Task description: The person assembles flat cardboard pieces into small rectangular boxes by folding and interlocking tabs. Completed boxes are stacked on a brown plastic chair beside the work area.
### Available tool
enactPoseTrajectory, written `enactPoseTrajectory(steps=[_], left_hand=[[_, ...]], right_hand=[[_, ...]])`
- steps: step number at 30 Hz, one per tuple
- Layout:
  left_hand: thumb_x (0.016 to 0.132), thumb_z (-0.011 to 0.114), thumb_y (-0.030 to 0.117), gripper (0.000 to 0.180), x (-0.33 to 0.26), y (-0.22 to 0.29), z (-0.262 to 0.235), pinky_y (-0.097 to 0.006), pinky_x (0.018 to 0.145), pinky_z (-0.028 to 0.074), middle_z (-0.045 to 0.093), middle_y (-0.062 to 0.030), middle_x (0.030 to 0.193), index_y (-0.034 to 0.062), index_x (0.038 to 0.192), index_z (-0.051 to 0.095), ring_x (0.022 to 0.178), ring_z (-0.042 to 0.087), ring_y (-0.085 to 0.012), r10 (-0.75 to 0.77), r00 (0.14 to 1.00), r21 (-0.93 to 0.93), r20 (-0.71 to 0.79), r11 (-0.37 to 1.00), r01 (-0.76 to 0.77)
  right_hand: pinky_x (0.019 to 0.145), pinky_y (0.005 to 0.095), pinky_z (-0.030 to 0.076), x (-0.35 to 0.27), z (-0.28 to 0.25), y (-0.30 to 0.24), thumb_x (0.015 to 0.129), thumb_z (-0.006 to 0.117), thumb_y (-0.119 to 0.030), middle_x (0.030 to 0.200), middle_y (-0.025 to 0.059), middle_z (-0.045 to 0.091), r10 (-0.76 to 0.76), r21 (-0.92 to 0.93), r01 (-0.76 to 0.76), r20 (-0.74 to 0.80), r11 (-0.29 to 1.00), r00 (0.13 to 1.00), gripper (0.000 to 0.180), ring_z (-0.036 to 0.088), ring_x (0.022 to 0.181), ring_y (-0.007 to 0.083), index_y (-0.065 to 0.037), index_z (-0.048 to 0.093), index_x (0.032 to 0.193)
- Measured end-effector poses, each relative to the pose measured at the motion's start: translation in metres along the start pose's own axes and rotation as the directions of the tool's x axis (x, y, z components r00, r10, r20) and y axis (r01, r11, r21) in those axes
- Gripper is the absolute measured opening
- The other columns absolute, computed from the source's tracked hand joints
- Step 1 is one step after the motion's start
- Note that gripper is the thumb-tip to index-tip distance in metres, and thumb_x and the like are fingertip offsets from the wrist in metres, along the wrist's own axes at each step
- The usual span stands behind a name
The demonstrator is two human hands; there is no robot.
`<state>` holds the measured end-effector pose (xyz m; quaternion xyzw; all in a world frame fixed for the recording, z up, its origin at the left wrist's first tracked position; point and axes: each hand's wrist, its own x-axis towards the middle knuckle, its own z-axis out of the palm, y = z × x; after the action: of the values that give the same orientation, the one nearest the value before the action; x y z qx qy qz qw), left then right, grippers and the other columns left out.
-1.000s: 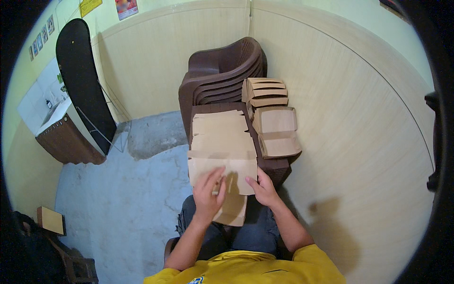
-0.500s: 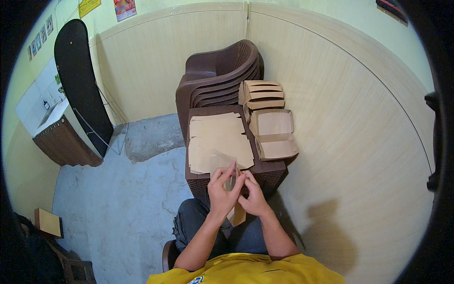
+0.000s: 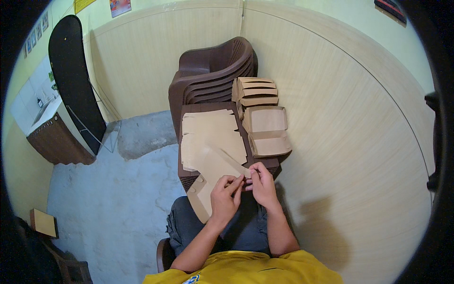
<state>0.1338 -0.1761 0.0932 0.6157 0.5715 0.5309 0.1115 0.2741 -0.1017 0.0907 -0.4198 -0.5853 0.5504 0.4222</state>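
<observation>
Over my lap and the near edge of the table, a partly folded brown cardboard box (image 3: 217, 165) lies tilted, one side raised at the left. My left hand (image 3: 226, 199) is closed on its near edge, thumb and fingers pinching the board. Beside it, my right hand (image 3: 263, 185) pinches the box's right corner. The two hands' fingertips nearly meet there. Just beyond, a stack of flat cardboard blanks (image 3: 208, 125) covers much of the brown table (image 3: 188, 181), partly hidden by the held box.
Right of the blanks sits an open folded box (image 3: 268, 121), with several nested boxes (image 3: 258, 93) behind it. Stacked brown plastic chairs (image 3: 210, 71) stand past the table. The panelled wall (image 3: 340, 118) runs along the right. A black ironing board (image 3: 75, 85) leans at the far left.
The cardboard box has been turned and opened out, swinging its folded side to the left. My right hand has moved right, onto its corner, and my left hand has lowered slightly.
</observation>
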Motion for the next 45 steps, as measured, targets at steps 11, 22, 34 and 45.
enactPoseTrajectory(steps=[11, 22, 34, 45], left_hand=[[0.107, 0.068, 0.016, 0.036, -0.002, -0.014, 0.005, -0.031, 0.082, 0.063, 0.071, -0.0027, 0.103, 0.0061, 0.141, 0.068, 0.092, 0.07, -0.0134, -0.501, 0.853, -0.719, 0.146, 0.539, 0.439], [0.106, 0.069, 0.009, 0.013, -0.003, -0.033, 0.007, -0.037, 0.087, 0.067, 0.072, -0.0083, 0.105, -0.0017, 0.112, 0.067, 0.094, 0.074, -0.0202, -0.603, 0.774, -0.849, 0.194, 0.292, 0.44], [0.093, 0.084, 0.007, 0.021, -0.016, -0.044, 0.01, -0.031, 0.09, 0.059, 0.08, -0.0105, 0.109, -0.0029, 0.111, 0.081, 0.096, 0.073, -0.0156, -0.532, 0.847, -0.563, -0.013, 0.704, 0.434], [0.093, 0.085, 0.007, 0.016, -0.024, -0.052, 0.01, -0.029, 0.084, 0.058, 0.08, -0.0066, 0.099, -0.002, 0.106, 0.08, 0.089, 0.072, -0.0128, -0.552, 0.831, -0.624, 0.066, 0.627, 0.466]], right_hand=[[0.082, 0.032, 0.061, -0.01, 0.014, 0.005, 0.103, 0.067, -0.007, 0.11, 0.0089, 0.07, -0.294, -0.108, 0.3, 0.069, 0.948, 0.953, 0.017, 0.072, 0.099, 0.0176, 0.0, 0.068, 0.118], [0.09, 0.0362, 0.062, -0.022, 0.015, 0.015, 0.097, 0.075, -0.001, 0.117, 0.0139, 0.073, -0.191, 0.043, 0.192, -0.028, 0.98, 0.981, 0.012, 0.075, 0.101, 0.0185, 0.002, 0.073, 0.109], [0.095, 0.0356, 0.053, -0.014, 0.033, 0.024, 0.099, 0.07, -0.003, 0.108, 0.0136, 0.067, -0.333, -0.211, 0.305, -0.115, 0.929, 0.936, 0.01, 0.067, 0.103, 0.0256, 0.005, 0.067, 0.103], [0.094, 0.0347, 0.052, -0.02, 0.043, 0.019, 0.101, 0.068, -0.004, 0.109, 0.0142, 0.066, -0.389, -0.386, 0.317, -0.123, 0.866, 0.913, 0.009, 0.066, 0.103, 0.0248, 0.005, 0.067, 0.104]])
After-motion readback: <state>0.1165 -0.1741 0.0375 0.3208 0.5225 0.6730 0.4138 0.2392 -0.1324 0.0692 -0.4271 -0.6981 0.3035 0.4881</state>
